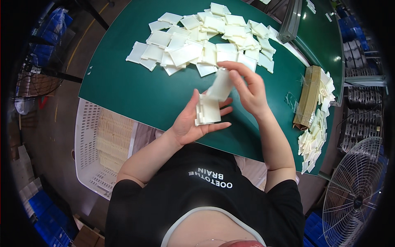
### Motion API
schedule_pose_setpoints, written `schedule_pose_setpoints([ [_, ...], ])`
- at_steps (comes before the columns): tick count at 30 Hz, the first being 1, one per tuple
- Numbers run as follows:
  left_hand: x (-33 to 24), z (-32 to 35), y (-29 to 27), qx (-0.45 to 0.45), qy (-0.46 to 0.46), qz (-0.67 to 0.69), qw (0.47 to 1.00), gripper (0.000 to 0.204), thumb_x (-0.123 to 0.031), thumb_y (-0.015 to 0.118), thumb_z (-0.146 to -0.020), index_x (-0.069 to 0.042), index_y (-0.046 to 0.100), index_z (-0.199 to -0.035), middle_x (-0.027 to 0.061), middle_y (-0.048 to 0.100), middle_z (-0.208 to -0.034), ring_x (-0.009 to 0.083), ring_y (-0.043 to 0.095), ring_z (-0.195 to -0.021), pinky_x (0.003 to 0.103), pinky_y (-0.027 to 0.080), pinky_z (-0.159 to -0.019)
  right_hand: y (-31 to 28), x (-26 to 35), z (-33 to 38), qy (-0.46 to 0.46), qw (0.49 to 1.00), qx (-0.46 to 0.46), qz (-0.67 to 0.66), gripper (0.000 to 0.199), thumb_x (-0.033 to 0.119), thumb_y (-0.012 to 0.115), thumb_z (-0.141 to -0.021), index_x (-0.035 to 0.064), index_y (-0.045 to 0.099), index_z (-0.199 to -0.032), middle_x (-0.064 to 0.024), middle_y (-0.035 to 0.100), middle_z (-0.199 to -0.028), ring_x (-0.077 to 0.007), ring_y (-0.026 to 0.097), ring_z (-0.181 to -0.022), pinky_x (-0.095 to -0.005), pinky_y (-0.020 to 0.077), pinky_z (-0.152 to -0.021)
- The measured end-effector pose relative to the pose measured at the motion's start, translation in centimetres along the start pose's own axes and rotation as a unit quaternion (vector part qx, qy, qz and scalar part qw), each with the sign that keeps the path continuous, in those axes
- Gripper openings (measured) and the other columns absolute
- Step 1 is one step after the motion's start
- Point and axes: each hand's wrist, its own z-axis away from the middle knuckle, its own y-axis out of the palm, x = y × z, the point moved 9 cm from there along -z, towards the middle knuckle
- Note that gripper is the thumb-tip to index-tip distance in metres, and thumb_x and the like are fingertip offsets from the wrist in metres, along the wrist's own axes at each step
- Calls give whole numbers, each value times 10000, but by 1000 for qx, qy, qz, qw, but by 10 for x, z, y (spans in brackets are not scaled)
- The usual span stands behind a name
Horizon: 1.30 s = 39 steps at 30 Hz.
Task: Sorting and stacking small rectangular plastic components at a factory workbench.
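My left hand (187, 123) is palm up, with a white plastic panel (209, 110) lying across it. The thumb rests along the panel's notched edge and the fingers reach out beneath. How many panels are in this palm I cannot tell. Just above, my right hand (250, 88) grips another white plate (222, 84) between thumb and fingers. That plate is tilted and smeared by motion, its lower end overlapping the panel in my left hand. Beyond both hands, a loose heap of similar white panels (187, 53) spreads over the green table (119, 82).
A cardboard strip (308, 96) stands at the table's right, with piled white pieces (313, 138) beside it. Below the left table edge sits a white perforated crate (88, 144) holding stacked cream pieces. A wire-caged fan (358, 201) is at lower right; a grey metal frame (290, 22) rises at far right.
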Motion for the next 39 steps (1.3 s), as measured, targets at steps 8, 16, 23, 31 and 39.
schedule_pose_setpoints([
  [8, 1, -4, -4, -20, 20, -115, 993, 529, -370, 397, -1081, -283, 220, -1571, 189, 476, -1426, 353, 533, -1296, 550, 528, -1009, -54, -46, 5, -59, 882, -71, 462, 484, 107, 771, -786, 88, 597, -1238, -82, 656, -1205, -296, 589, -1170, -435, 443, -1009],
  [16, 17, -3, 7, 76, -112, 86, 987, 563, -504, 382, -1054, -160, 338, -1498, 204, 507, -1389, 399, 538, -1285, 490, 621, -874, -17, 31, 25, -97, 980, 165, 61, 436, 58, 775, -750, 77, 646, -1166, -105, 645, -1305, -343, 480, -1368, -470, 329, -1146],
  [23, 20, 9, -9, 16, -109, -129, 985, 651, -376, 471, -1050, -221, 141, -1589, 256, 409, -1466, 471, 478, -1321, 534, 633, -822, -38, -11, -8, -10, 989, 32, 144, 413, 19, 727, -811, 79, 647, -1213, -90, 657, -1278, -284, 576, -1260, -387, 437, -1074],
  [31, -1, 14, 1, 36, -38, -144, 988, 742, -218, 608, -988, -210, 157, -1577, 268, 469, -1386, 472, 472, -1321, 530, 630, -839, -13, -41, -31, -97, 922, 45, 373, 332, 42, 725, -811, 88, 587, -1109, -83, 649, -1216, -329, 570, -1197, -433, 450, -1017],
  [39, -12, 11, 7, 87, 0, -150, 985, 782, -460, 593, -977, -221, 156, -1579, 269, 427, -1445, 441, 515, -1295, 458, 656, -770, -33, -1, -27, 1, 999, 31, 24, 215, -74, 616, -878, 8, 636, -1075, -38, 657, -1059, -150, 609, -1017, -295, 485, -915],
])
